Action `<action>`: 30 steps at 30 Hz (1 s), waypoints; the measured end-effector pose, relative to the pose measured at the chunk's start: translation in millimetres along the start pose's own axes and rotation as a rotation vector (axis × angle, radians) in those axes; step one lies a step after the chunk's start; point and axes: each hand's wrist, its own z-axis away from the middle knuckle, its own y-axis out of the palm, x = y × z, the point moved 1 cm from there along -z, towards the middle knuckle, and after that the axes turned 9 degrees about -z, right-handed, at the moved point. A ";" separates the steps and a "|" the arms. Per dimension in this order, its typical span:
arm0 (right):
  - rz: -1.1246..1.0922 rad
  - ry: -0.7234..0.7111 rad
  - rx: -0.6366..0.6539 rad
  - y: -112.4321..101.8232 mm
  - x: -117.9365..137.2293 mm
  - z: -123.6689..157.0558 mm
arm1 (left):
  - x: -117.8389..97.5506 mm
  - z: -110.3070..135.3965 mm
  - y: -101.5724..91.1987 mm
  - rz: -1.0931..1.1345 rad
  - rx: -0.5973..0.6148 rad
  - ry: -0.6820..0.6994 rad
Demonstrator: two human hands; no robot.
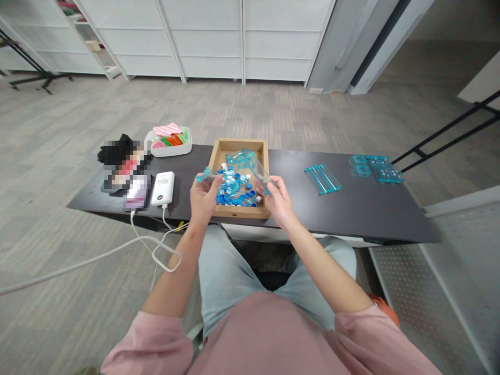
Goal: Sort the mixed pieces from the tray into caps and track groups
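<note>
My left hand (pixel 203 200) is closed on a small clear teal plastic piece (pixel 203 175) above the left side of an open cardboard box (pixel 265 151). At the box's right side my right hand (pixel 279 200) pinches a flat, clear plastic piece (pixel 258 169) that leans over the box. Between and below my hands lie many small blue and white pieces (pixel 238 199) in the box. Toward its far end are curved, see-through teal parts (pixel 240 156). My fingers partly cover both held pieces, so their exact kind cannot be made out.
On the dark table (pixel 371 208), teal rod-like parts (pixel 323 178) lie to the right, with clear teal frames (pixel 385 169) farther right. At left are a white tray (pixel 172 151) of colourful items, a white power bank (pixel 162 188) with cables, and a pixelated phone-like object (pixel 136 192).
</note>
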 end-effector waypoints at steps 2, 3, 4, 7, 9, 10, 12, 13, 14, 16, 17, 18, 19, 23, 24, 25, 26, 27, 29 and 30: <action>0.168 -0.101 -0.018 -11.5 3.4 -4.8 | -0.1 -3.8 -12.3 -0.058 -0.087 0.073; 0.266 -0.151 -0.005 -16.0 5.1 -7.6 | -1.1 -6.6 -16.7 -0.116 -0.096 0.114; 0.360 -0.200 0.014 -19.3 6.1 -11.0 | -2.2 -10.1 -19.5 -0.181 -0.092 0.157; 0.597 -0.318 0.059 -21.5 3.3 -24.5 | -1.8 -24.5 -19.9 -0.351 -0.039 0.251; 0.732 -0.356 0.058 -18.3 -3.0 -35.8 | 2.9 -37.8 -15.8 -0.409 0.003 0.259; 0.792 -0.365 0.058 -16.1 -6.6 -41.3 | 6.1 -45.6 -13.1 -0.426 0.027 0.256; 0.897 -0.372 0.070 -11.5 -13.2 -49.7 | 13.0 -63.0 -6.7 -0.447 0.090 0.262; 0.945 -0.371 0.085 -9.5 -15.6 -51.7 | 16.2 -72.4 -3.0 -0.455 0.130 0.273; 0.989 -0.368 0.106 -7.7 -17.3 -51.6 | 19.2 -81.9 1.0 -0.464 0.174 0.292; 1.071 -0.354 0.163 -5.4 -18.3 -45.1 | 24.5 -100.8 9.0 -0.494 0.280 0.344; 1.110 -0.345 0.195 -5.2 -17.3 -39.1 | 27.0 -109.8 12.7 -0.520 0.342 0.374; 1.146 -0.336 0.226 -6.1 -15.4 -31.9 | 29.5 -118.3 15.7 -0.554 0.409 0.401; 1.179 -0.328 0.253 -8.4 -12.4 -24.2 | 32.2 -126.3 17.7 -0.594 0.477 0.421; 1.292 -0.280 0.240 -41.6 10.9 -2.5 | 42.3 -148.6 12.8 -0.750 0.617 0.425; 1.324 -0.256 0.192 -56.9 18.7 -1.8 | 43.7 -150.7 9.0 -0.780 0.603 0.421; 1.360 -0.226 0.124 -74.5 26.6 -3.2 | 44.3 -150.9 5.1 -0.807 0.573 0.417; 1.400 -0.191 0.041 -93.6 34.1 -6.2 | 43.8 -148.9 1.3 -0.832 0.537 0.414; 1.442 -0.151 -0.050 -113.2 40.9 -10.3 | 42.4 -144.6 -2.0 -0.854 0.500 0.410; 1.512 -0.050 -0.213 -150.2 50.5 -19.5 | 36.9 -129.9 -6.2 -0.887 0.449 0.395; 1.531 0.008 -0.272 -165.7 53.0 -23.3 | 33.1 -119.8 -7.0 -0.897 0.440 0.387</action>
